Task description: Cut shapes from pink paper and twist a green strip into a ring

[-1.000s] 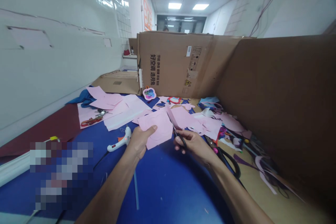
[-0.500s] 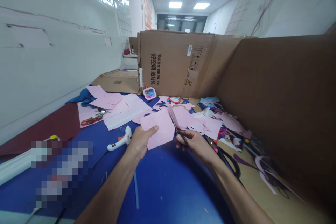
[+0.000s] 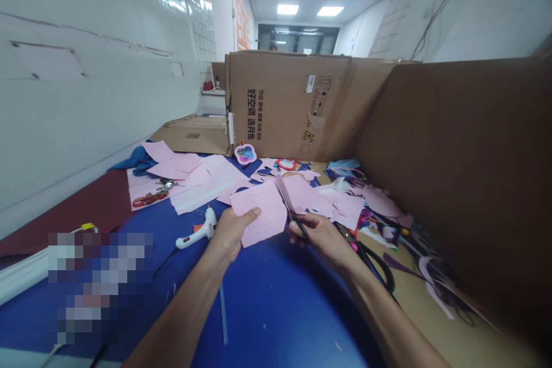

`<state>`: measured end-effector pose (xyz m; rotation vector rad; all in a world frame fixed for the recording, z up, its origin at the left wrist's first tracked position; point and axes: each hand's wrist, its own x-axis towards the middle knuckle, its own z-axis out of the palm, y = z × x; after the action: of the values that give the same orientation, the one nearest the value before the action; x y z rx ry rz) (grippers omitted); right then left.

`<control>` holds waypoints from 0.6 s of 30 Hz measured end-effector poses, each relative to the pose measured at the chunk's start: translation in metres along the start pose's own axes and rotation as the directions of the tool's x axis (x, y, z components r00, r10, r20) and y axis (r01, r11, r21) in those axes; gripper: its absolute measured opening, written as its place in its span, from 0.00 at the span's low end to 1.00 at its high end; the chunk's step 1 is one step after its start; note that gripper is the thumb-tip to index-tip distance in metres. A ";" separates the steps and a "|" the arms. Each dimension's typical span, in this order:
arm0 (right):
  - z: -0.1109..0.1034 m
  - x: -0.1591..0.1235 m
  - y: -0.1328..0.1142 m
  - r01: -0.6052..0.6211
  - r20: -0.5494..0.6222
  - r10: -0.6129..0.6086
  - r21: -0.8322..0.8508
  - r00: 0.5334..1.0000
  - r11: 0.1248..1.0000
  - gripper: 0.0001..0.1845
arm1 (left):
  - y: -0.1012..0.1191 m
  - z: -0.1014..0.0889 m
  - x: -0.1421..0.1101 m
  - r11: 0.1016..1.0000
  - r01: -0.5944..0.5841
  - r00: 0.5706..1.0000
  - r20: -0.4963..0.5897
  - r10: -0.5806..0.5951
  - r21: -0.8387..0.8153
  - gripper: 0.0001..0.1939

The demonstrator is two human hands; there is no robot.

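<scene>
A sheet of pink paper with a faint drawn outline is pinched in my left hand, thumb on top at its left edge. My right hand is closed round the dark handles of a pair of scissors. The blades point up and away along the sheet's right side, with a strip of paper standing up beside them. More pink paper lies just behind the blades. Fingers under the sheet are hidden.
A white glue gun lies left of my left hand. Larger black-handled shears lie beside my right wrist. Keys rest on pink sheets. Paper scraps cover the right side. Cardboard walls enclose the blue table.
Almost nothing differs. Both hands, the paper and the scissors keep nearly the same place.
</scene>
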<state>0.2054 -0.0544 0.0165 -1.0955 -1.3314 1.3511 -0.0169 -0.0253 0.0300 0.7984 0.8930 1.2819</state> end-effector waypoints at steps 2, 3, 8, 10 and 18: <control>0.000 0.000 0.000 -0.008 -0.003 0.008 -0.002 1.000 1.000 0.26 | 0.000 0.000 0.000 1.000 0.002 1.000 0.005 -0.002 -0.003 0.28; -0.001 0.000 0.000 -0.011 -0.003 0.011 -0.001 1.000 1.000 0.26 | 0.000 0.000 0.000 1.000 0.003 1.000 0.006 -0.003 -0.004 0.27; -0.002 -0.001 -0.001 -0.022 -0.005 0.022 -0.007 1.000 1.000 0.25 | 0.000 0.000 0.000 1.000 0.010 1.000 -0.002 -0.010 -0.002 0.29; -0.002 0.000 -0.002 -0.025 -0.004 0.025 -0.012 1.000 1.000 0.25 | 0.000 0.000 0.000 1.000 0.012 1.000 0.002 -0.012 -0.001 0.30; -0.002 0.000 0.000 -0.035 -0.015 0.035 -0.012 0.999 0.999 0.26 | 0.003 0.000 -0.001 1.000 0.029 0.999 0.015 -0.029 -0.012 0.30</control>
<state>0.2076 -0.0540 0.0165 -1.1396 -1.3167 1.3598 -0.0187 -0.0257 0.0327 0.7818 0.8809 1.2536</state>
